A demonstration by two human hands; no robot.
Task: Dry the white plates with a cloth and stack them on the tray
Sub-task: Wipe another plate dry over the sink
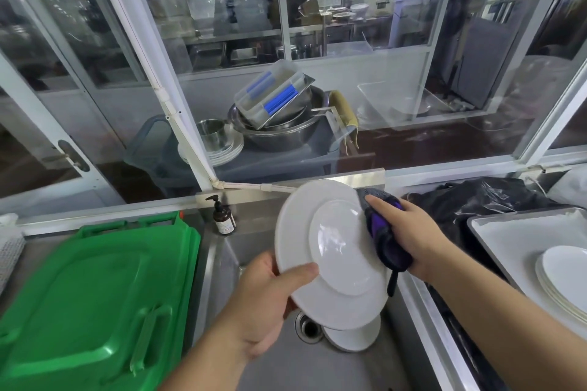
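Holding stacked white plates (568, 276), tray (495, 225); sink (317, 368) holds another.

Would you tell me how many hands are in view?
2: the left hand grips the white plate over the sink; the right hand presses the cloth against its rim.

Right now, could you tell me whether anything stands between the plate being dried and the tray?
Nothing visible does: the plate is held above the sink, and only the right hand with the cloth lies toward the tray.
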